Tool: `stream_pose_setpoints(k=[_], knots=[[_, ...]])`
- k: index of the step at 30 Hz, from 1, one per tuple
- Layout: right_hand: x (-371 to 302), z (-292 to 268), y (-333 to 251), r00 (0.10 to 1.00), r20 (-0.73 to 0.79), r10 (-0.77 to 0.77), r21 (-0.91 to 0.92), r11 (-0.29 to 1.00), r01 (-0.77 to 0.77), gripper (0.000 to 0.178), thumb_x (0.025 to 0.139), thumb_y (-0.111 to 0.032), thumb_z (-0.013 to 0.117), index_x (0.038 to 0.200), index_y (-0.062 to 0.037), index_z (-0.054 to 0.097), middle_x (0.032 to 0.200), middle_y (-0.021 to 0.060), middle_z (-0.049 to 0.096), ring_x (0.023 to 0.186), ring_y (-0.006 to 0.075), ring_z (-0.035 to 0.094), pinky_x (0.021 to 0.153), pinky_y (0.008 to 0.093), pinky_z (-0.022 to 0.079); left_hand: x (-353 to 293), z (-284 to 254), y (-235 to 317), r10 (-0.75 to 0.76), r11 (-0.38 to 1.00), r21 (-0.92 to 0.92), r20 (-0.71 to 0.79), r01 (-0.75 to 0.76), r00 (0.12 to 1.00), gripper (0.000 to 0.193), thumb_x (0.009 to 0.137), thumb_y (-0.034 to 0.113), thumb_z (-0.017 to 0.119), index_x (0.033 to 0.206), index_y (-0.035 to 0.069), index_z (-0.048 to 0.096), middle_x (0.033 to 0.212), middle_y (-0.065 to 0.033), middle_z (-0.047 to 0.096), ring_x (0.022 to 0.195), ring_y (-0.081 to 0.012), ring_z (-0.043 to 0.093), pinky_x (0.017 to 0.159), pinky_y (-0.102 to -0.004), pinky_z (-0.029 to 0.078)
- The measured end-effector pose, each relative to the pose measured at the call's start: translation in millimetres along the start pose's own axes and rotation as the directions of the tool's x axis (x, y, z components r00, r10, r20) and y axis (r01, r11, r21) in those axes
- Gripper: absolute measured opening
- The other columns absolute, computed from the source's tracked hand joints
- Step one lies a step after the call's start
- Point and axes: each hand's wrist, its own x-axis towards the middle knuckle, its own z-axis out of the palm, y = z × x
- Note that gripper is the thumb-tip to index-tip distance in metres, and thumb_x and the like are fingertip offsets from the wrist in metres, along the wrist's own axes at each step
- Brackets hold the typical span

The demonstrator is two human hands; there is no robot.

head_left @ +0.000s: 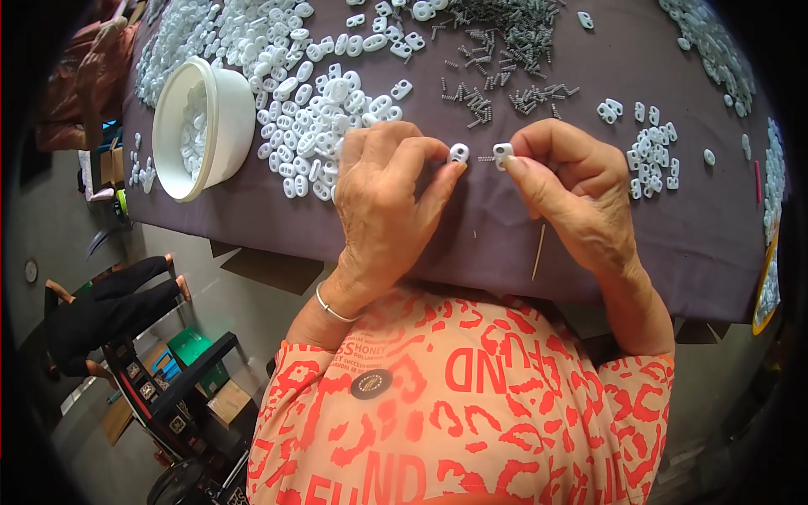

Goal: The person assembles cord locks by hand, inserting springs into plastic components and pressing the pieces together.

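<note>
Between the thumb and forefinger of my left hand is a small white oval cord-lock piece with a dark hole. My right hand pinches another white cord-lock piece, also with a hole. From its left side a short metal spring sticks out toward the left-hand piece, and a small gap separates the two. Below my right hand shows a thin wooden stick; whether the hand touches it I cannot tell. A heap of white oval pieces lies close to the left hand.
Loose springs are piled at the far middle of the dark tablecloth. A white tub with white pieces stands tilted-looking at left. A small group of pieces lies right of my right hand. Another person is beyond the table at left.
</note>
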Motion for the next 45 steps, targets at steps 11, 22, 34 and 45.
stream_pose_setpoints(k=[11, 22, 34, 45], knots=[[0.7, -4.9, -2.6, 0.998, -0.038, -0.049, -0.02, 0.999, 0.048, 0.008, 0.086, -0.008, 0.058, 0.086, 0.0003, 0.057, 0.065, -0.0057, 0.049, 0.054, -0.0004, 0.04, 0.046, 0.0153, 0.033, 17.4, -0.1, 2.8, -0.039, 0.957, -0.276, 0.194, 0.093, 0.98, 0.021, 0.069, 0.005, 0.067, 0.088, 0.003, 0.059, 0.084, -0.0094, 0.057, 0.077, -0.0277, 0.057, 0.065, -0.0353, 0.047], [1.7, -4.3, -2.6, 0.998, -0.036, -0.047, -0.031, 0.998, 0.045, 0.009, 0.086, -0.009, 0.059, 0.086, 0.0006, 0.057, 0.064, -0.0055, 0.049, 0.054, -0.0001, 0.041, 0.046, 0.0153, 0.033, 23.0, -6.0, -1.7, 0.024, 0.951, -0.301, 0.28, 0.064, 0.96, 0.013, 0.073, 0.006, 0.066, 0.085, 0.004, 0.062, 0.076, -0.0075, 0.06, 0.064, -0.0239, 0.06, 0.056, -0.0306, 0.048], [-2.4, -3.4, -7.6, 1.0, -0.001, -0.023, 0.054, 0.998, 0.023, 0.009, 0.085, -0.007, 0.058, 0.086, 0.0017, 0.057, 0.069, -0.0033, 0.052, 0.056, 0.0011, 0.043, 0.047, 0.0159, 0.034, 8.3, -18.2, 2.7, -0.281, -0.308, -0.693, 0.721, 0.652, 0.634, 0.017, 0.083, 0.012, 0.063, 0.098, 0.004, 0.06, 0.09, -0.0095, 0.065, 0.079, -0.0171, 0.065, 0.051, -0.0217, 0.049], [-2.3, -0.5, -2.9, 1.0, 0.026, 0.004, -0.034, 0.999, -0.003, 0.008, 0.085, -0.007, 0.058, 0.087, 0.0014, 0.058, 0.07, -0.0041, 0.053, 0.057, -0.0004, 0.044, 0.048, 0.015, 0.036, 3.3, -11.6, 3.3, -0.241, -0.363, -0.674, 0.735, 0.644, 0.633, 0.014, 0.084, 0.01, 0.061, 0.097, 0.003, 0.059, 0.087, -0.0074, 0.064, 0.077, -0.0163, 0.065, 0.052, -0.0217, 0.049]])
